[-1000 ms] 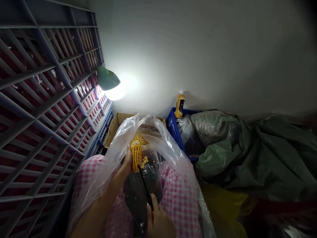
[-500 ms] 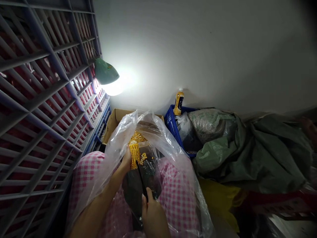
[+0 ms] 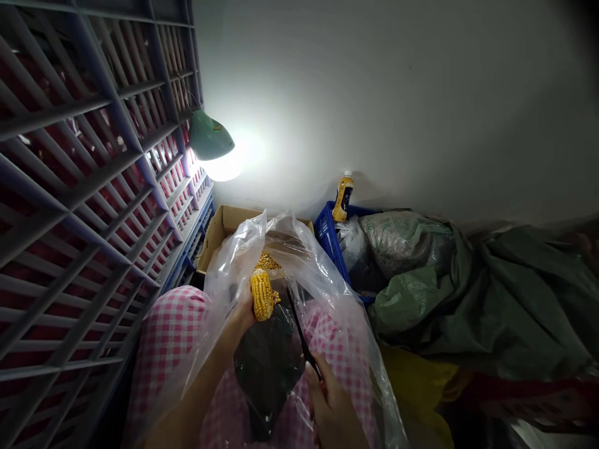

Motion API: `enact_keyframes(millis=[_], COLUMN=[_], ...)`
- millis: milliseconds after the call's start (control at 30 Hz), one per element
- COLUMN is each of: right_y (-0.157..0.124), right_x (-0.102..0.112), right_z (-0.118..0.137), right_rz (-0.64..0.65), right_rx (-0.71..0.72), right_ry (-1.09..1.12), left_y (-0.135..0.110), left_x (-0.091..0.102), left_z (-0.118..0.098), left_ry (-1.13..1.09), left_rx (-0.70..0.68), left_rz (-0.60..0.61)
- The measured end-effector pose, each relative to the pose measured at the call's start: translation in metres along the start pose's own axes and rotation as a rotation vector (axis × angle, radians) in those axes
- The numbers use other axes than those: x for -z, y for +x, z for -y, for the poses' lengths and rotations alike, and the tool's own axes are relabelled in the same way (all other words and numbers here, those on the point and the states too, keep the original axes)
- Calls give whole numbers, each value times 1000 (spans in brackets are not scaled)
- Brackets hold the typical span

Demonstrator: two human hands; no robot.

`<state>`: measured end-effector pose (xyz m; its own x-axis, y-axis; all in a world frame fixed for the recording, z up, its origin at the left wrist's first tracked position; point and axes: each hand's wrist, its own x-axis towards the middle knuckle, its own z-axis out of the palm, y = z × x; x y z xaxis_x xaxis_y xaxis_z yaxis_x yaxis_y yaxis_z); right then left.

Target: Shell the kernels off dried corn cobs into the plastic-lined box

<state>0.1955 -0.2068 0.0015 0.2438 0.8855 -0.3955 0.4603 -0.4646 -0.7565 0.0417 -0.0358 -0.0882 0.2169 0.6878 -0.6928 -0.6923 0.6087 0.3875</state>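
Observation:
My left hand (image 3: 245, 307) is closed around an ear of corn (image 3: 262, 296), held tilted over a clear plastic bag (image 3: 327, 265). A few kernels (image 3: 276, 297) hang at the cob's right side. Further in, a heap of loose yellow kernels (image 3: 268, 260) lies in the bag. My right hand (image 3: 330, 399) grips the handle of a long, thin, dark screwdriver-like tool (image 3: 297, 321). Its shaft points up and away, right of the corn and apart from it. A bit of red shows at the handle; the rest is covered by my fingers.
A cardboard box (image 3: 213, 240) stands behind the bag. Tall slatted crates (image 3: 135, 149) rise on the left, with a lit green lamp (image 3: 210, 136) hanging there. At right are a blue basket (image 3: 331, 240), a yellow bottle (image 3: 343, 198) and a green tarp-like sheet (image 3: 524, 299).
My right hand has moved right, taking the tool's tip off the cob. The corn has turned slightly, and kernels now cling at its right side. The whole view has shifted a little.

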Motion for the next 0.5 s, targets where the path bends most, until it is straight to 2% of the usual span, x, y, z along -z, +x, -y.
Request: enact_keyframes(millis=[100,233,367,500], right_y=[0,-1,-3,-4], right_x=[3,-7,-16,-16], right_z=[-14,-22,-23,-24], right_rz=[-30,37,87,99], right_rx=[3,42,90,84], right_ry=[-28,-61,-120,-185], left_y=[-9,-13,-10,-12], left_x=[-5,-4,-2,-4], left_z=[0,2,2,2], left_ry=[-1,-40,-41,-34], left_rx=[-4,-72,1,-49], left_rz=[38,145,123,139])
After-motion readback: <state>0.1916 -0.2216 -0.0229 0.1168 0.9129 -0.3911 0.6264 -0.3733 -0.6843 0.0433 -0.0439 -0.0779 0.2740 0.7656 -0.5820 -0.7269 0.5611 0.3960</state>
